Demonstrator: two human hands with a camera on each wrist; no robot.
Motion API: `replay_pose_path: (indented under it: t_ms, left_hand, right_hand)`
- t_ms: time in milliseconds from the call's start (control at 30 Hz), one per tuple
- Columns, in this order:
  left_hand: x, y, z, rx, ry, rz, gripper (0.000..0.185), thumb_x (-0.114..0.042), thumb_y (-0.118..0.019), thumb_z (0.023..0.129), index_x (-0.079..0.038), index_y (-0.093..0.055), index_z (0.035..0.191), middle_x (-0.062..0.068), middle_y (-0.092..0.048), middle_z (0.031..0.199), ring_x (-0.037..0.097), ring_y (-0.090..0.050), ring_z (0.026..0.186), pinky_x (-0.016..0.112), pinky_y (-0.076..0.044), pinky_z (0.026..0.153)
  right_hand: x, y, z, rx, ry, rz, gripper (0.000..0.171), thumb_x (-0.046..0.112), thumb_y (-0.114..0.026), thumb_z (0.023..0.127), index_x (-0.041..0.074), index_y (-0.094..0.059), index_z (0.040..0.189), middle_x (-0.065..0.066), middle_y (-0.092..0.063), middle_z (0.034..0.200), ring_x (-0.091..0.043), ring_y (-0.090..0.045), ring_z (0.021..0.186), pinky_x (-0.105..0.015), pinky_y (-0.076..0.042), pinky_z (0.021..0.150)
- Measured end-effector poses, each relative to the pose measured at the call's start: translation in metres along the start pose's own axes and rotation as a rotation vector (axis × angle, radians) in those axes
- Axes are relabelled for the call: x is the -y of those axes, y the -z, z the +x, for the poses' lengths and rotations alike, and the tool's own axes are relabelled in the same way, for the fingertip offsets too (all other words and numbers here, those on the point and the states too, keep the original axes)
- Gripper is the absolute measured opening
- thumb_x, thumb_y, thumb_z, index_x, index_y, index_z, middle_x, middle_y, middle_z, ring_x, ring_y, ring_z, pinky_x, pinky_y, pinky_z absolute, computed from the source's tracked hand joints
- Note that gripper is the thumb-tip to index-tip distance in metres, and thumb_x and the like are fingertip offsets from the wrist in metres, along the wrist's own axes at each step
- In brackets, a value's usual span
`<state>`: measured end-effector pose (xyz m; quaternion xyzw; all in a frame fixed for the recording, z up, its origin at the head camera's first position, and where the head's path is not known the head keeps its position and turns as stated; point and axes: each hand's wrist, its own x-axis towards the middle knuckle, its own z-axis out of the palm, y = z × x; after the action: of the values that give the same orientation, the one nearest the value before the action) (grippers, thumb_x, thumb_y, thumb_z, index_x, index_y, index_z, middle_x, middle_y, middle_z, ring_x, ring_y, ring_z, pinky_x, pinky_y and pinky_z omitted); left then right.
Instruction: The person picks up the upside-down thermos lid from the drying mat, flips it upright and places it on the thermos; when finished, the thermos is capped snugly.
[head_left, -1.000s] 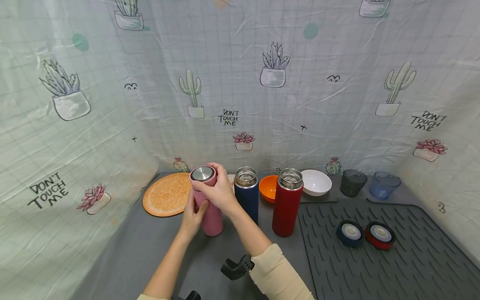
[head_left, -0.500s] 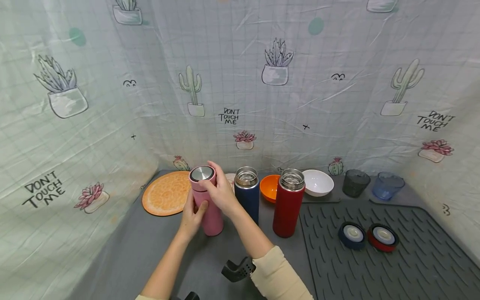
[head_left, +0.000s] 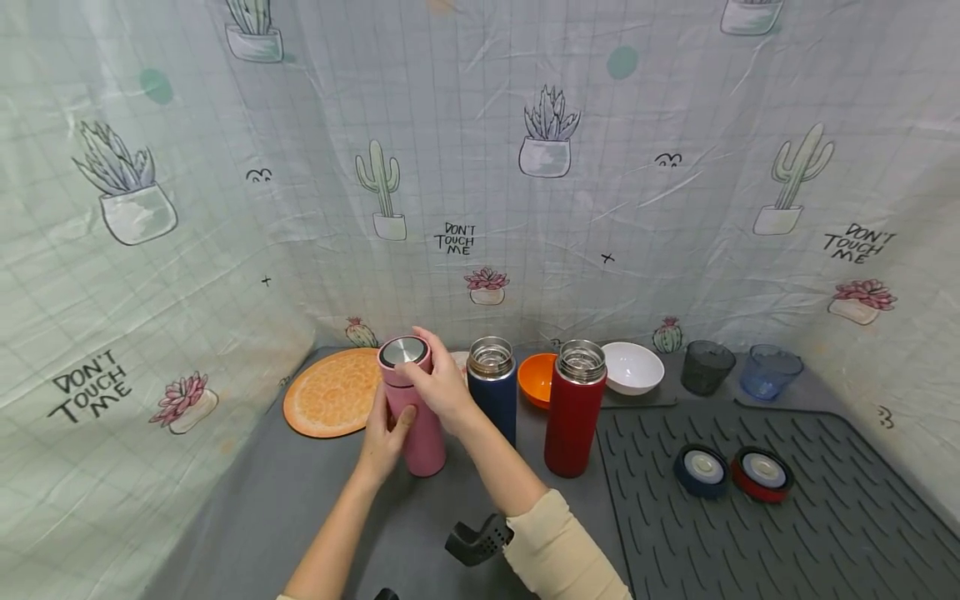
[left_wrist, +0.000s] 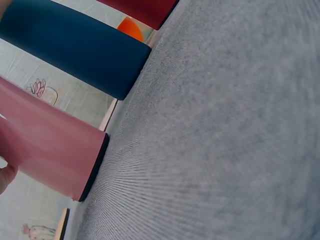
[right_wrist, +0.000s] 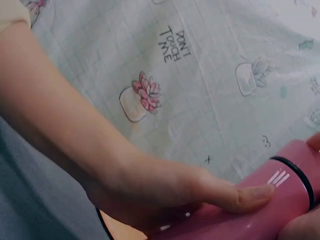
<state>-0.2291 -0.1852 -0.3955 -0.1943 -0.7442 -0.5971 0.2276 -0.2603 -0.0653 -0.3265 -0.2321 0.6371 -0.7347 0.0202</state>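
Note:
A pink insulated bottle (head_left: 426, 446) stands upright on the grey table, its steel-topped lid (head_left: 403, 350) seated on the neck. My left hand (head_left: 384, 437) grips the bottle's body from the left, thumb across the front. Round the lid, my right hand (head_left: 444, 387) has its thumb on the near side and fingers behind. In the right wrist view, a dark ring (right_wrist: 295, 172) shows between body and lid. Just right stand a blue bottle (head_left: 495, 404) and a red bottle (head_left: 573, 429), both uncapped with bare steel mouths.
A blue lid (head_left: 702, 471) and a red lid (head_left: 762, 475) lie on a dark ribbed mat (head_left: 750, 550). Behind are an orange bowl (head_left: 536, 379), a white bowl (head_left: 633, 368), a grey cup (head_left: 707, 367) and a blue cup (head_left: 771, 372). An orange round mat (head_left: 330, 396) lies left.
My right thumb has shifted rightward around the lid since one second ago. My left hand and the pink bottle stay in place; the head view sways slightly.

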Motion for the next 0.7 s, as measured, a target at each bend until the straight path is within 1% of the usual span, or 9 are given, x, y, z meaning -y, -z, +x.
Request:
replay_pose_path:
  t_ms: [67,133,267,333,400,467,533,600,700]
  left_hand:
    - [-0.001,-0.001,-0.001,0.000,0.004,-0.008,0.047,0.000,-0.050,0.091,0.008,-0.029,0.132,0.010,-0.049,0.110,0.008,-0.053,0.093,0.023,-0.048,0.075]
    - [-0.001,-0.002,-0.002,0.004,-0.001,-0.017,0.048,0.002,-0.050,0.090,0.007,-0.028,0.134,0.008,-0.049,0.111,0.008,-0.054,0.093,0.023,-0.048,0.076]
    - [-0.001,-0.003,-0.002,0.018,-0.031,-0.040,0.050,0.004,-0.050,0.090,0.007,-0.027,0.134,0.006,-0.048,0.114,0.009,-0.054,0.096,0.023,-0.048,0.077]
    - [0.000,-0.004,-0.002,0.023,-0.029,-0.033,0.050,0.003,-0.050,0.090,0.007,-0.027,0.135,0.007,-0.047,0.115,0.009,-0.053,0.097,0.023,-0.048,0.077]
    - [0.000,-0.003,-0.002,0.017,-0.020,-0.020,0.050,0.003,-0.050,0.090,0.007,-0.028,0.135,0.008,-0.047,0.115,0.009,-0.053,0.097,0.023,-0.048,0.077]
    - [0.001,-0.002,-0.003,0.006,-0.007,-0.010,0.050,0.002,-0.051,0.090,0.006,-0.028,0.135,0.009,-0.048,0.114,0.008,-0.053,0.096,0.022,-0.048,0.076]
    - [0.001,-0.001,-0.004,-0.004,0.001,0.001,0.050,0.002,-0.051,0.090,0.005,-0.029,0.135,0.010,-0.048,0.113,0.007,-0.053,0.094,0.022,-0.048,0.075]
    - [0.001,0.000,-0.003,-0.005,-0.002,0.003,0.053,0.001,-0.052,0.090,0.004,-0.027,0.136,0.012,-0.049,0.113,0.007,-0.054,0.093,0.023,-0.048,0.074]
    - [0.001,0.000,-0.002,0.003,-0.007,0.005,0.054,0.000,-0.053,0.090,0.003,-0.026,0.138,0.016,-0.048,0.115,0.007,-0.054,0.094,0.023,-0.049,0.074]
  right_hand:
    - [0.000,0.002,-0.001,0.026,0.004,0.035,0.056,0.008,-0.060,0.085,0.003,-0.037,0.136,-0.016,-0.050,0.124,-0.023,-0.052,0.109,-0.035,-0.044,0.090]
    - [-0.003,0.003,-0.001,0.011,0.029,0.034,0.055,0.007,-0.065,0.083,0.005,-0.040,0.132,-0.013,-0.051,0.121,-0.022,-0.054,0.106,-0.034,-0.046,0.087]
    - [-0.012,0.000,-0.001,-0.127,0.097,-0.082,0.056,0.020,-0.078,0.073,0.012,-0.045,0.117,-0.004,-0.051,0.109,-0.015,-0.055,0.097,-0.029,-0.049,0.078]
    - [-0.012,-0.001,-0.001,-0.152,0.093,-0.123,0.058,0.023,-0.078,0.071,0.012,-0.044,0.116,-0.004,-0.050,0.108,-0.015,-0.055,0.095,-0.029,-0.049,0.078]
    - [-0.011,-0.001,-0.002,-0.120,0.075,-0.131,0.059,0.023,-0.074,0.076,0.011,-0.042,0.124,-0.006,-0.051,0.113,-0.016,-0.055,0.098,-0.029,-0.048,0.081]
    - [-0.010,0.000,-0.001,-0.052,0.049,-0.081,0.060,0.018,-0.069,0.080,0.007,-0.039,0.131,-0.010,-0.051,0.118,-0.018,-0.055,0.102,-0.031,-0.046,0.085]
    - [-0.010,0.001,-0.001,-0.004,0.033,-0.030,0.059,0.014,-0.067,0.083,0.005,-0.038,0.133,-0.012,-0.051,0.120,-0.020,-0.054,0.105,-0.032,-0.046,0.087]
    - [-0.010,0.001,0.000,-0.009,0.029,-0.025,0.057,0.014,-0.070,0.080,0.008,-0.042,0.130,-0.008,-0.052,0.118,-0.018,-0.055,0.103,-0.032,-0.047,0.085]
    - [-0.010,-0.002,0.001,-0.083,0.057,-0.071,0.056,0.020,-0.077,0.074,0.013,-0.045,0.119,-0.003,-0.053,0.111,-0.014,-0.056,0.098,-0.030,-0.048,0.081]
